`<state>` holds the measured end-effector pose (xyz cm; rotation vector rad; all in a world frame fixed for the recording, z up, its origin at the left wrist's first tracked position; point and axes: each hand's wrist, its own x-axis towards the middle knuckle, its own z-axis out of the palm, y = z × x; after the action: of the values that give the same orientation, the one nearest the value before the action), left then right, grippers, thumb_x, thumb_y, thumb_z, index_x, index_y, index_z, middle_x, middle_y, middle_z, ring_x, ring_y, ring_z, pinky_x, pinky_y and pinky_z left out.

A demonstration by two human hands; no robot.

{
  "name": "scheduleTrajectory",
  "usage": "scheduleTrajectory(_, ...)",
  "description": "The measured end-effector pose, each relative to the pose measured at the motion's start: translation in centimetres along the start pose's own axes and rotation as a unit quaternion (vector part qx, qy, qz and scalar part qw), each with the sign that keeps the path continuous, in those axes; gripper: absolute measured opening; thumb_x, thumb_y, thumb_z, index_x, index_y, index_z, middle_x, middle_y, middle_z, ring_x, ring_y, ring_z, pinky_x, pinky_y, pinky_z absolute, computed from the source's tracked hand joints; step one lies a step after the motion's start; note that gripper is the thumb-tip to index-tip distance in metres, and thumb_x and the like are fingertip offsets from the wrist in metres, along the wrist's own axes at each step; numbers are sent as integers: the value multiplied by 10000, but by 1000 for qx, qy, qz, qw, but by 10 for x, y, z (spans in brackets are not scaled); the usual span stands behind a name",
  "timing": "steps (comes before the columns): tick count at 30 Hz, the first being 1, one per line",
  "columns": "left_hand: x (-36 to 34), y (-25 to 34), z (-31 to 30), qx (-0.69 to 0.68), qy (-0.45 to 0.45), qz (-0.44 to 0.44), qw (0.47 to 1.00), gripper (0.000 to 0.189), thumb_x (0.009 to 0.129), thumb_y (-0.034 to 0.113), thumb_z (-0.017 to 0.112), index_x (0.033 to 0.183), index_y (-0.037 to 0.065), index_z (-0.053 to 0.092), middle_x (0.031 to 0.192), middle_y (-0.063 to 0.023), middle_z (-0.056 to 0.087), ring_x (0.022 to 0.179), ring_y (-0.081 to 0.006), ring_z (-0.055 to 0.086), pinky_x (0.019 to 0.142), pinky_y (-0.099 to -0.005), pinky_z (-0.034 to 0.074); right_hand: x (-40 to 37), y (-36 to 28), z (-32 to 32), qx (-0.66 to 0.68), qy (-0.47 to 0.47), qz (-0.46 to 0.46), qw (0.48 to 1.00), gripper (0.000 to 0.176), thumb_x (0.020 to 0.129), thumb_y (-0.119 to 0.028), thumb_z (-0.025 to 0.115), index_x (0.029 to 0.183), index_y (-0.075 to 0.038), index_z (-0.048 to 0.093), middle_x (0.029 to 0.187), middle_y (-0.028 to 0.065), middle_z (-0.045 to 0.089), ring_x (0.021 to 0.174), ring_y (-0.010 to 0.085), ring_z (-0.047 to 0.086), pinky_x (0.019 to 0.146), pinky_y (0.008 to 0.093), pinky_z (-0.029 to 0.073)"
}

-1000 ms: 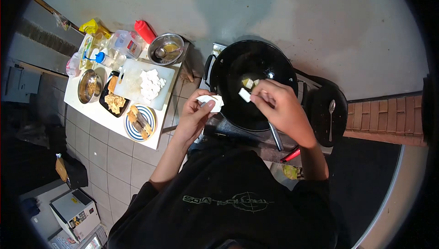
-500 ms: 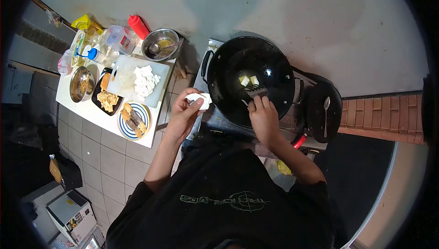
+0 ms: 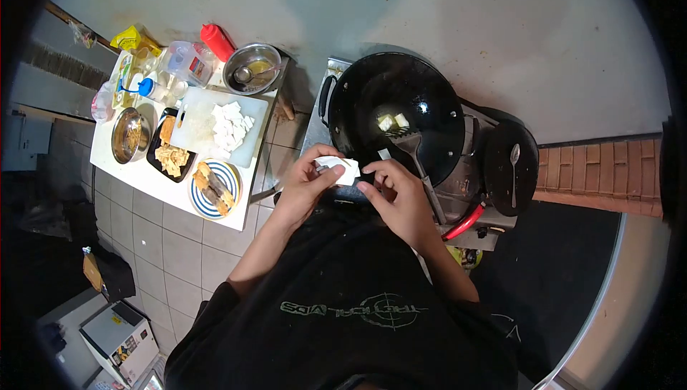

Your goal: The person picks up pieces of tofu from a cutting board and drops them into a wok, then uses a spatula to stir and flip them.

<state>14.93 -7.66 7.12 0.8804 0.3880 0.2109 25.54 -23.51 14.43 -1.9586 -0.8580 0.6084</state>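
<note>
My left hand (image 3: 309,189) is closed around a few flat white slices (image 3: 342,169), held in front of the wok's near edge. Just to their right is my right hand (image 3: 396,195), thumb and forefinger apart at the edge of the slices, other fingers curled, nothing visible in it. The black wok (image 3: 358,89) has some pale cut pieces (image 3: 392,122) low in its bowl. A single white piece (image 3: 384,154) lies on its near wall. A slotted spatula (image 3: 410,145) rests in the wok, handle leaning out over the near rim beside my right hand.
On the left, a white table (image 3: 172,186) bears a cutting board (image 3: 193,129) with white pieces, a striped plate (image 3: 232,204), a black tray (image 3: 154,152), metal bowls (image 3: 252,48) and a red bottle (image 3: 217,43). Right of the wok, a spoon (image 3: 514,175) lies on a round black lid (image 3: 526,147).
My right hand has drawn back from inside the wok to the slices in my left hand. The left hand has shifted right and slightly down. The spatula's handle now shows.
</note>
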Motion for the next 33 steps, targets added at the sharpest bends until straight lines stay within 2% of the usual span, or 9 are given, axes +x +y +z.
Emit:
scheduleTrajectory(4, 1, 6, 5, 18, -11, 9, 1000, 213, 921, 71, 666, 1107, 37, 567, 1019, -36, 612, 924, -83, 601, 795, -228, 507, 2, 13, 11, 120, 21, 6, 993, 133, 876, -74, 696, 961, -13, 613, 745, 21, 565, 608, 65, 483, 557, 231, 392)
scheduleTrajectory(10, 1, 4, 4, 66, -4, 10, 998, 200, 910, 38, 664, 1087, 41, 572, 1080, -49, 615, 990, -111, 589, 862, -254, 477, 1, 19, 10, 139, 33, -3, 990, 82, 886, -45, 668, 936, -17, 609, 725, 10, 567, 613, 54, 491, 547, 224, 387)
scheduleTrajectory(20, 3, -18, 16, 51, -1, 12, 999, 225, 910, 30, 661, 1109, 39, 557, 1081, -49, 621, 952, -106, 609, 823, -241, 490, -5, 14, -10, 82, 55, 11, 995, 79, 870, -12, 645, 888, -16, 568, 704, 16, 552, 590, 55, 489, 535, 221, 379)
scheduleTrajectory(22, 2, -18, 19, 15, 2, -4, 1000, 226, 909, 33, 663, 1107, 45, 555, 1079, -45, 622, 940, -102, 612, 814, -240, 494, -8, 13, -16, 76, 56, 18, 995, 79, 872, -7, 640, 884, -22, 563, 697, 7, 543, 588, 45, 484, 532, 219, 377)
scheduleTrajectory(26, 1, -15, 24, -7, 6, -14, 1000, 192, 912, 39, 666, 1081, 52, 577, 1038, -24, 602, 926, -84, 593, 809, -226, 488, -7, 16, -40, 81, 84, -21, 993, 72, 871, 6, 630, 890, -39, 576, 681, -19, 510, 588, 23, 464, 533, 208, 358)
scheduleTrajectory(29, 1, -15, 23, 1, 17, -8, 1000, 200, 910, 46, 671, 1085, 51, 574, 1026, -24, 602, 913, -85, 595, 787, -225, 495, 17, 28, -71, -9, 99, -64, 993, 53, 878, -5, 617, 868, -45, 584, 674, -21, 485, 579, 25, 423, 516, 227, 338)
scheduleTrajectory(30, 0, -14, 22, 10, 25, -7, 1000, 203, 910, 51, 673, 1085, 50, 573, 1021, -24, 601, 907, -85, 596, 781, -226, 496, 30, 33, -80, -10, 90, -63, 994, 47, 866, -18, 624, 859, -32, 579, 654, 14, 477, 549, 63, 411, 505, 256, 332)
scheduleTrajectory(32, 0, -12, 22, 21, 31, -3, 999, 205, 909, 55, 676, 1086, 49, 571, 1016, -24, 600, 900, -86, 597, 776, -226, 497, 63, 59, -93, -95, 78, -134, 983, 40, 847, -23, 619, 849, -19, 580, 627, 63, 461, 523, 130, 418, 504, 296, 342)
scheduleTrajectory(33, -1, -11, 22, 20, 32, -3, 999, 204, 908, 58, 677, 1083, 48, 571, 1013, -24, 599, 897, -86, 596, 776, -226, 495, 79, 75, -97, -102, 43, -128, 986, 45, 837, -36, 623, 851, -15, 586, 618, 83, 460, 517, 160, 419, 506, 317, 345)
